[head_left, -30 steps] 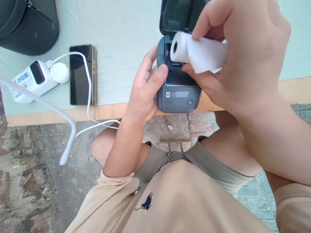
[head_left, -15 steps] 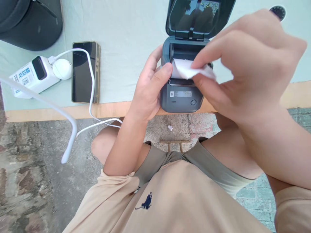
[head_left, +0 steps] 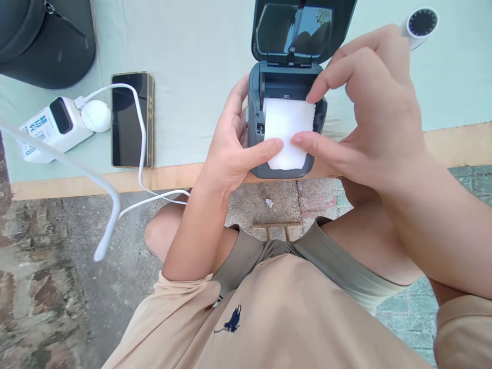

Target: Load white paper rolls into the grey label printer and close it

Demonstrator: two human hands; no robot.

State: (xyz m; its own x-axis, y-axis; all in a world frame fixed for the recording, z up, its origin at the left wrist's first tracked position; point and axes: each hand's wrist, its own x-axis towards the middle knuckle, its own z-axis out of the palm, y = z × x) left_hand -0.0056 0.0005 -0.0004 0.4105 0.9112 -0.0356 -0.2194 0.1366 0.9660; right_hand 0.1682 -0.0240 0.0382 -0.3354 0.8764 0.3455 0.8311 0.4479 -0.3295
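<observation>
A dark grey portable printer [head_left: 255,148] rests at the table's front edge with its lid [head_left: 265,31] raised. White paper [head_left: 286,120] from its roll lies over the bay and hangs down across the front, its lower edge torn. My left hand [head_left: 234,141] is closed round the printer's left side, its thumb pressing the paper. On the right side, my right hand [head_left: 369,107] has its thumb on the paper and its forefinger at the upper right corner, with the paper between them. The printer's front button is hidden under the paper.
Left on the table lie a phone [head_left: 128,123] and a white power bank [head_left: 54,123] with a white cable [head_left: 144,128]. A black zipped case [head_left: 46,41] stands behind them. Beyond my right hand is a white cylinder with a dark round top [head_left: 423,23].
The paper, pinched up and folded by my right hand before, now lies flat down over the printer's front. My left thumb has moved onto it. The printer sits slightly more to the left.
</observation>
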